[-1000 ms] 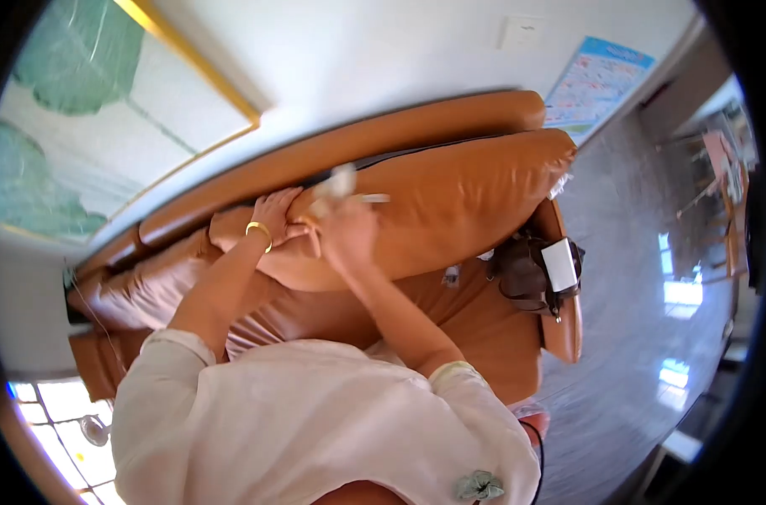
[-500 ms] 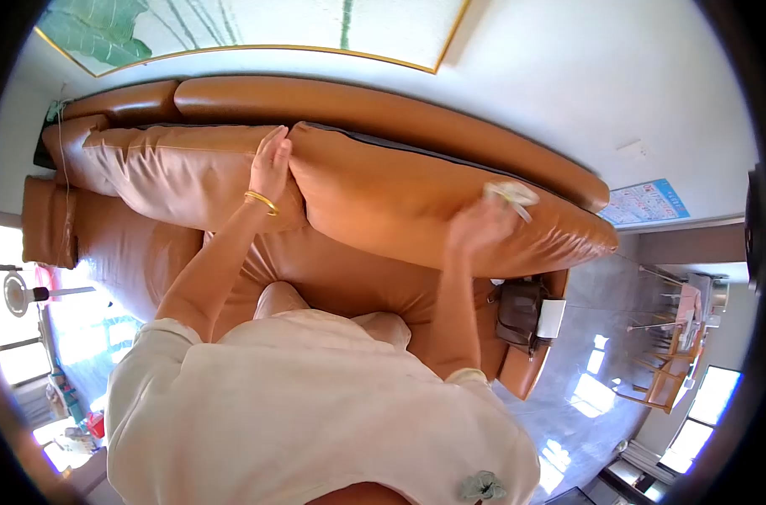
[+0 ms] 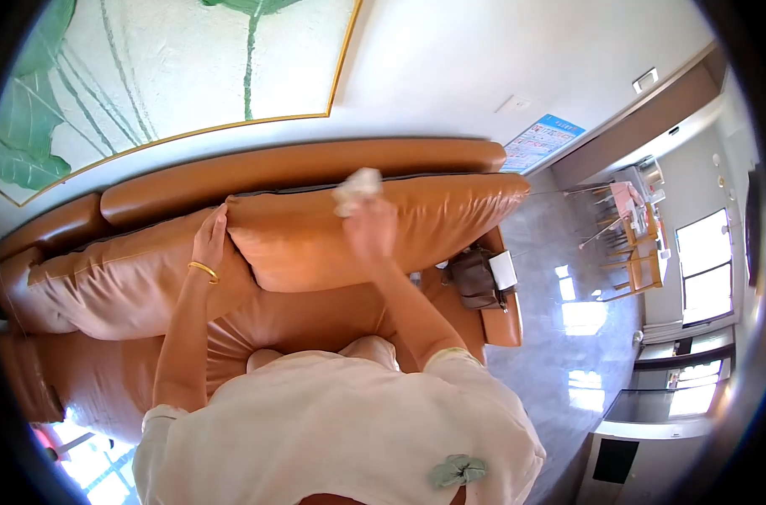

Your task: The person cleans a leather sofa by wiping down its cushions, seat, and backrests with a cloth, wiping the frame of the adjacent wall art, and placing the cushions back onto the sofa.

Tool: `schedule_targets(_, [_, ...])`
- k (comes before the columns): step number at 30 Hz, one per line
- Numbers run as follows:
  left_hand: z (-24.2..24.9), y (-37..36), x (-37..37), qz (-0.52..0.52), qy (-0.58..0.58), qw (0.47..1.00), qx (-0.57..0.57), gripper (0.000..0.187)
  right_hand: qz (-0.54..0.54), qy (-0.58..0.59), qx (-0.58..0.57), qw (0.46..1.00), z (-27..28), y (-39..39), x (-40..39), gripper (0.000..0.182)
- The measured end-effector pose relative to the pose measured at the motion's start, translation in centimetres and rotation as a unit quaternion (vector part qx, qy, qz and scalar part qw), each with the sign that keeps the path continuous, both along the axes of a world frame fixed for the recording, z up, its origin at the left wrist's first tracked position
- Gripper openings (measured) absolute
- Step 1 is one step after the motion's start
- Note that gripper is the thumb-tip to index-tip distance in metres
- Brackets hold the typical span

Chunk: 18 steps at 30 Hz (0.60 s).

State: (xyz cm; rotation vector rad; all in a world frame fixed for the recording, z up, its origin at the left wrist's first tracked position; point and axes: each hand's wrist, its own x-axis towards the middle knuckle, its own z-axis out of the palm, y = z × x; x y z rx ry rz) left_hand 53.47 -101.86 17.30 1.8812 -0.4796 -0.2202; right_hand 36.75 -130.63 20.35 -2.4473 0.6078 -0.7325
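Observation:
My left hand [image 3: 210, 237] rests against the brown leather back cushions, at the top of the seam between the left cushion [image 3: 139, 282] and the right cushion [image 3: 303, 240]. Its fingers are stretched out along the cushion corner, and a gold bracelet circles the wrist. A crumpled whitish cloth [image 3: 359, 192] is in my right hand [image 3: 371, 231], somewhat blurred by motion, near the upper part of the right cushion. Both cushions lean on the brown leather sofa [image 3: 315, 156].
A dark brown bag [image 3: 475, 278] and a white box-like item [image 3: 502, 271] lie by the sofa's right armrest [image 3: 505, 324]. Behind the sofa hangs a framed leaf painting [image 3: 189, 67]. Wooden chairs [image 3: 635, 269] stand farther right on the shiny grey floor [image 3: 534, 379].
My right hand has swept the cloth leftward across the right cushion, towards its upper middle. The left hand stays at the cushion seam. The view has turned to the right and up.

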Motion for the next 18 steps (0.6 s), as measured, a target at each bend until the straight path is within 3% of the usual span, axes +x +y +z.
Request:
schedule_targets(1, [-0.1, -0.5, 0.1, -0.008, 0.017, 1.0, -0.022, 0.049, -0.053, -0.038, -0.02, 0.998, 0.7, -2.8, -1.9, 0.025])
schedule_targets(2, [-0.1, -1.0, 0.2, -0.009, 0.038, 0.998, -0.041, 0.049, -0.116, -0.016, -0.256, 0.959, -0.5, -3.9, -2.4, 0.03])
schedule_targets(5, [1.2, -1.0, -0.1, 0.002, 0.12, 0.99, -0.078, 0.05, -0.144, 0.007, -0.118, 0.982, -2.3, 0.2, 1.5, 0.034])
schedule_targets(7, [2.7, -1.3, -0.6, 0.045, 0.205, 0.968, -0.137, 0.053, 0.035, 0.106, -0.064, 0.992, 0.6, 7.3, 5.3, 0.033])
schedule_targets(8, [2.6, -1.1, -0.6, 0.077, 0.256, 0.944, -0.193, 0.053, 0.124, 0.069, -0.06, 0.988, -0.2, 10.9, 7.3, 0.03])
schedule_targets(10, [0.5, 0.4, 0.8, 0.037, 0.177, 0.97, -0.163, 0.057, 0.235, 0.04, -0.117, 0.964, -1.6, 17.4, 10.5, 0.031])
schedule_targets(12, [1.3, 1.8, 1.5, 0.037, 0.229, 0.964, -0.13, 0.063, 0.311, 0.021, -0.158, 0.937, -1.3, 20.2, 10.7, 0.033])
schedule_targets(14, [1.4, 1.5, 1.3, 0.034, 0.246, 0.959, -0.139, 0.067, 0.36, 0.008, -0.237, 0.902, -0.7, 17.9, 9.1, 0.035])
schedule_targets(15, [1.1, 1.0, 1.3, 0.039, 0.236, 0.957, -0.164, 0.067, 0.401, 0.013, -0.317, 0.86, -3.7, 14.3, 8.3, 0.031])
schedule_targets(16, [0.6, 0.8, 1.1, 0.043, 0.228, 0.955, -0.188, 0.068, 0.398, 0.133, -0.353, 0.836, -6.6, 10.4, 5.6, 0.035])
schedule_targets(17, [-0.1, 0.9, 1.7, 0.037, 0.224, 0.963, -0.147, 0.067, 0.422, 0.104, -0.402, 0.806, -6.7, 6.8, 2.6, 0.036])
schedule_targets(18, [-0.5, 1.0, 1.7, 0.031, 0.216, 0.968, -0.121, 0.066, 0.395, 0.177, -0.441, 0.786, -7.5, 3.2, -0.3, 0.035])
